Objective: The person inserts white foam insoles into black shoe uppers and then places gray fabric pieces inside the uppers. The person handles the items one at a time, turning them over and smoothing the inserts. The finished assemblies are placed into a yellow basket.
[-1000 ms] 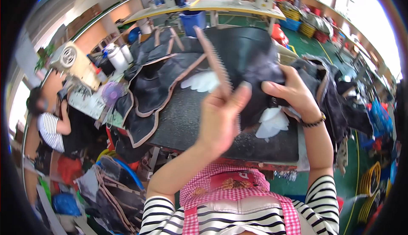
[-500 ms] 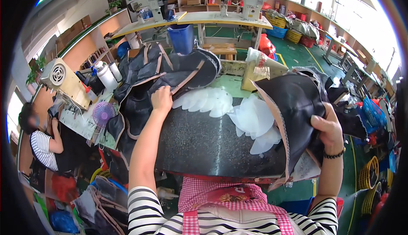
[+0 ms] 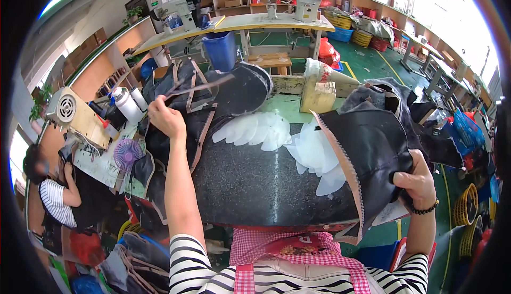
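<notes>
Right hand (image 3: 418, 182) clamps thumb and fingers on a black panel (image 3: 372, 142) over the black-topped table's (image 3: 239, 193) near right corner; left hand (image 3: 167, 121), fingers together, pinches a brown-edged dark piece (image 3: 205, 87) beyond the far left corner.

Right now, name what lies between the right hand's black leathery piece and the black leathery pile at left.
Overlapping white translucent sheets lie on the speckled black tabletop, in the head view.

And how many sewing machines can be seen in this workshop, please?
3 visible: a beige machine at the left, a back-left machine, and a back-centre machine. More may be hidden.
</notes>
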Available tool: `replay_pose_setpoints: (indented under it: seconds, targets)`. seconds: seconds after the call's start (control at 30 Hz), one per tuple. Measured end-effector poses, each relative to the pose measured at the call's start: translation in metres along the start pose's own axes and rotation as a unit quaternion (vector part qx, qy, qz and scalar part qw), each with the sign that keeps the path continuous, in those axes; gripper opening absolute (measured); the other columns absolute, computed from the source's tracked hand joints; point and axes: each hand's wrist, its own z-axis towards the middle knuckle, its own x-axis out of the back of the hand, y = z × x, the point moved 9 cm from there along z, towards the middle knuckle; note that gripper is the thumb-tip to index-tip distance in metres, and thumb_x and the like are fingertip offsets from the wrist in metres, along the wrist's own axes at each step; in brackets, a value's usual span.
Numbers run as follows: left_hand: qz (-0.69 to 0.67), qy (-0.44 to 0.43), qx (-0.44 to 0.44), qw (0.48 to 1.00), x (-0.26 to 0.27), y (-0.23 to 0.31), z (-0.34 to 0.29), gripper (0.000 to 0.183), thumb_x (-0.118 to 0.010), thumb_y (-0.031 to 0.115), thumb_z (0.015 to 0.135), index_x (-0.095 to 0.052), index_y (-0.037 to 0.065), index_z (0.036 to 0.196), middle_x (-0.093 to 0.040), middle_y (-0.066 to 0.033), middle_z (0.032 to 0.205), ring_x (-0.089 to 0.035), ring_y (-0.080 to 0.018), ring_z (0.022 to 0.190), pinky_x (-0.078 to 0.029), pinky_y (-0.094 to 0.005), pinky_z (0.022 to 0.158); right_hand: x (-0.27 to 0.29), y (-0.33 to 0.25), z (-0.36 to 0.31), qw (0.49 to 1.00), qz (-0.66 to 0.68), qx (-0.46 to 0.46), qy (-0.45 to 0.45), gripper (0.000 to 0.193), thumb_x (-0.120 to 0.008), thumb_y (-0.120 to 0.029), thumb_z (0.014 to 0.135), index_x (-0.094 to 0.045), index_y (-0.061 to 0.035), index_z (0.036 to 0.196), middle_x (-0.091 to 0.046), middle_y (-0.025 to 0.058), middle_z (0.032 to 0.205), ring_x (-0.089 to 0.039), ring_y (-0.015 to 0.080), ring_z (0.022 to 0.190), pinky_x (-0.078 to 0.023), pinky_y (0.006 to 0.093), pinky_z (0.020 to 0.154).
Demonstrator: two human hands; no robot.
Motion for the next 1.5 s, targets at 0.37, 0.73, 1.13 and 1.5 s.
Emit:
replay_pose_setpoints:
  seconds: [0.37,0.73,1.13,1.5]
  targets:
    - [0.032,0.066,-0.127,0.989,0.153,0.032,0.099,0.038,-0.056,-0.01,0.072,-0.065,0.01,0.103,-0.055,-0.0108,0.097,-0.056,-0.0296,0.093,-0.046,-0.0438,0.081,0.004,0.013,0.009,0.999,-0.018,-0.029,0.004,0.043,-0.083,-0.011,0.071,-0.063,0.009,0.104,-0.07,0.0102,0.095,-0.066,0.0148,0.081,-0.053,0.0271,0.075]
    - [0.076,-0.235,-0.21,0.946,-0.003,-0.005,-0.014,0.031,-0.058,0.007,0.08,-0.058,0.011,0.111,-0.053,-0.0101,0.1,-0.054,-0.0314,0.089,-0.046,-0.0433,0.073,0.004,0.026,0.006,0.999,0.018,-0.009,0.027,0.048,-0.079,-0.004,0.072,-0.055,0.0061,0.113,-0.068,0.012,0.098,-0.066,0.0182,0.084,-0.054,0.0303,0.076]
    - [0.039,-0.397,-0.382,0.833,-0.148,0.108,-0.115,0.021,-0.063,0.014,0.077,-0.065,0.005,0.096,-0.062,-0.0115,0.094,-0.059,-0.0302,0.092,-0.046,-0.0402,0.081,-0.012,-0.001,-0.015,0.989,-0.132,-0.019,-0.058,0.039,-0.077,-0.025,0.08,-0.066,0.004,0.102,-0.069,0.0031,0.09,-0.061,0.007,0.079,-0.052,0.0248,0.069]
    - [-0.117,-0.304,-0.115,0.938,-0.096,0.116,-0.018,0.031,-0.063,0.023,0.082,-0.066,-0.004,0.096,-0.066,-0.0237,0.095,-0.062,-0.0425,0.08,-0.05,-0.051,0.079,-0.008,0.005,-0.049,0.998,-0.019,-0.01,-0.052,0.037,-0.077,-0.015,0.079,-0.063,0.0078,0.105,-0.07,0.0087,0.092,-0.066,0.0113,0.077,-0.056,0.0258,0.065]
